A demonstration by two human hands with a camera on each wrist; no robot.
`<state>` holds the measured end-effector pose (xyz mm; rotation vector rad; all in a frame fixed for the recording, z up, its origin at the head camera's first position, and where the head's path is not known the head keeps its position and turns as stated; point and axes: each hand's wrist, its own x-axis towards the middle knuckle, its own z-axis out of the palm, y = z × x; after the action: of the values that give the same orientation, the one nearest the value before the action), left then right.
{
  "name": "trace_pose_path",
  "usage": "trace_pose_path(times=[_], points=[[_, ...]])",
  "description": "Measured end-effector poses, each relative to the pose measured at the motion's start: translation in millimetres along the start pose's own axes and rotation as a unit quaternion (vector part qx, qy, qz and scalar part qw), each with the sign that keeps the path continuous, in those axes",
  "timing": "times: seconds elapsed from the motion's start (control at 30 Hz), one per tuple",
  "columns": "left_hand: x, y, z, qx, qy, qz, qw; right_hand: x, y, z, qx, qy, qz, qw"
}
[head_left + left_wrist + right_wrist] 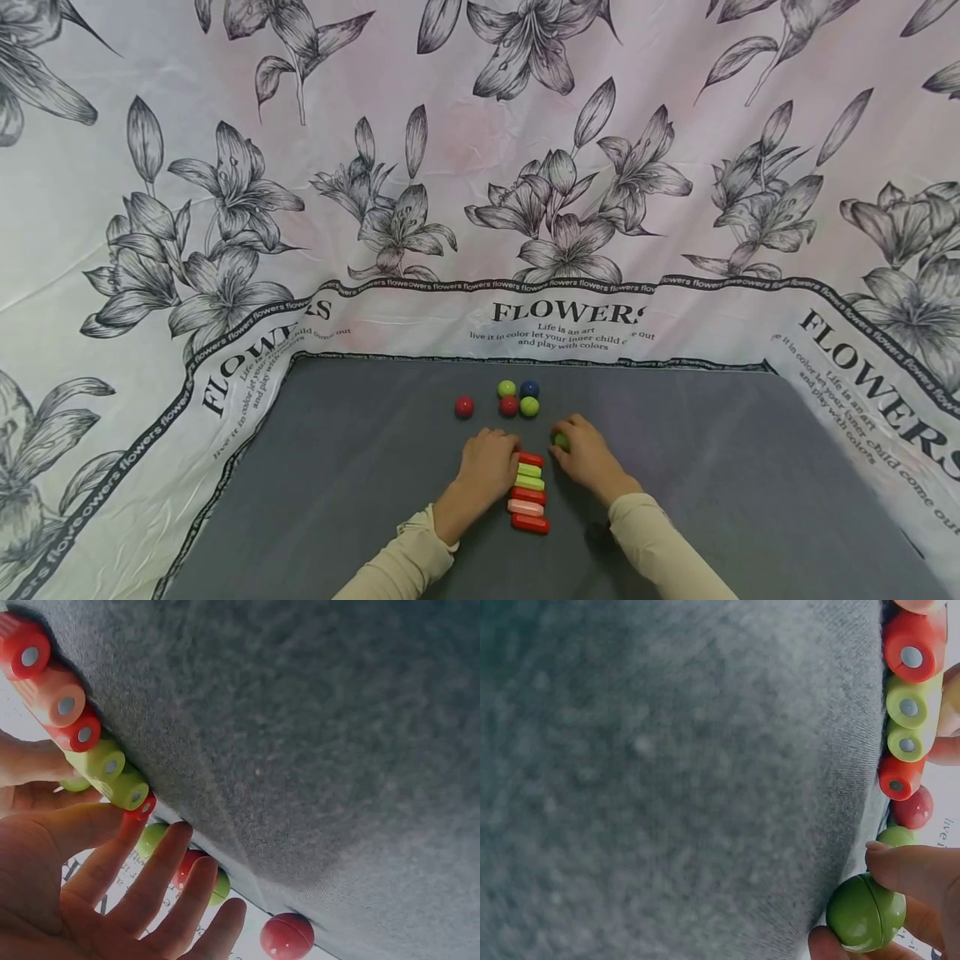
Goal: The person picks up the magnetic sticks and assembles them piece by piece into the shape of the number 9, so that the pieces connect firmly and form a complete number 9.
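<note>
Several short sticks with silvery round ends lie side by side in a row: red sticks (530,523), a pink stick (526,507) and lime-green sticks (529,482). At the row's left side is my left hand (487,462), its fingers spread and fairly straight in the left wrist view. Its thumb and index fingertip are against the far red stick (142,807) and the lime stick (129,791) beside it. To the right of the row, my right hand (591,457) pinches a green ball (865,913) between thumb and fingers, low over the grey cloth.
Beyond the hands, a red ball (508,406), lime balls (529,407) and a blue ball (529,389) sit in a cluster. Another red ball (464,407) stands apart to their left. A flower-printed curtain (420,325) borders the grey tabletop (360,450) at the back and sides.
</note>
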<state>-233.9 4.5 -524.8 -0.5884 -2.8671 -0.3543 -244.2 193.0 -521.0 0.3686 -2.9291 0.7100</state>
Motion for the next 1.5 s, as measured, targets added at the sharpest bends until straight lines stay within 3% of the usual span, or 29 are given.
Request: trace_pose_path(times=[0.37, 0.8, 1.5], points=[[3.8, -0.9, -4.0, -0.014, -0.01, -0.001, 0.9999, -4.4, -4.3, -2.3, 0.006, -0.021, -0.02, 0.9996], [5.0, -1.2, -6.6, -0.021, -0.027, -0.016, 0.9993, -7.6, -7.2, 5.0, 0.017, -0.031, -0.009, 0.9993], [6.2, 0.6, -6.2, -0.02, -0.028, -0.025, 0.9991, -4.6, -11.9, 6.7, 0.028, -0.04, -0.019, 0.9986]])
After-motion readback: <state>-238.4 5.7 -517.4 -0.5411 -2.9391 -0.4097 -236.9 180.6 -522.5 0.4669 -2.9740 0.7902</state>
